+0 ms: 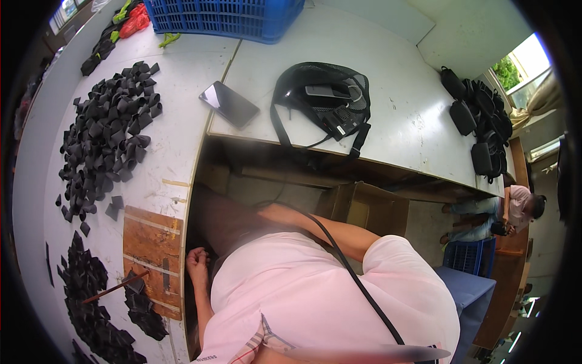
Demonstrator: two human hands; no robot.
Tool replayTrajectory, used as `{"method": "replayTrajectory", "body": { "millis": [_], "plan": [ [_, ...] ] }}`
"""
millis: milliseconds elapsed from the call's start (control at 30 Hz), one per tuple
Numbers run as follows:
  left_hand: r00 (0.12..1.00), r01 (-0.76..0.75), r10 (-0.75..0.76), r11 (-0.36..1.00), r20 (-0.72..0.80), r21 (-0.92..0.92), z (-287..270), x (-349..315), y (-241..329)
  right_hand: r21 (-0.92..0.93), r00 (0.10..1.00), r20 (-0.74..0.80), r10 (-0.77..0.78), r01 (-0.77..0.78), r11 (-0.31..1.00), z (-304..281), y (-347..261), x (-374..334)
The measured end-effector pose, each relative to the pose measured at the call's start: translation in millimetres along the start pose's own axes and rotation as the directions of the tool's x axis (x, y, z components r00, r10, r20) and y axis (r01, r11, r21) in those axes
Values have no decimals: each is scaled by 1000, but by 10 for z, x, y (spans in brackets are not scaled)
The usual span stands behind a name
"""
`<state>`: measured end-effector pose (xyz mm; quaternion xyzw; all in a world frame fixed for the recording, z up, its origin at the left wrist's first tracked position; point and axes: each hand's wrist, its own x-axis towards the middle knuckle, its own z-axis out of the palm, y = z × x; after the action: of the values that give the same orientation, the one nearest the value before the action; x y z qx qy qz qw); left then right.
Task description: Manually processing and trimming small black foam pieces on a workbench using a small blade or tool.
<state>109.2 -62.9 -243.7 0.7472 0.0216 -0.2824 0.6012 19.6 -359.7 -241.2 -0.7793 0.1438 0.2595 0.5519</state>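
Note:
My left hand (pixel 198 264) is beside the table's near edge, close to a worn brown wooden board (pixel 148 233). Its fingers are curled in, and whatever they might hold is hidden. My right forearm (pixel 333 227) reaches across my body toward the dark space under the table. The right hand is lost in shadow at my lap, so its fingers do not show. On the board's lower end rests a thin brown stick (pixel 115 287), beside a small bunch of black fabric pieces (pixel 144 312). A black cable (pixel 357 282) runs across my shirt.
Many folded black fabric loops (pixel 109 127) lie heaped on the white table (pixel 176 145), with more black pieces (pixel 88 285) nearer. A phone (pixel 230 104), a black mesh bag (pixel 321 100), a blue crate (pixel 224 18) and black pouches (pixel 479 115) stand farther off. Another person (pixel 515 209) sits at right.

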Motion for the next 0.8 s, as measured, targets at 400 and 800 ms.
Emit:
{"method": "replayTrajectory", "body": {
  "millis": [400, 800],
  "plan": [
    [996, -15, 8, 997, -94, -74, -148, -156, -216, 152, 991, 32, 127, -130, 980, 83, -323, 53],
    [997, 19, -24, 997, 69, 69, -234, 167, -287, 177, 987, -149, 66, -39, 983, 279, 256, 64]
  ]
}}
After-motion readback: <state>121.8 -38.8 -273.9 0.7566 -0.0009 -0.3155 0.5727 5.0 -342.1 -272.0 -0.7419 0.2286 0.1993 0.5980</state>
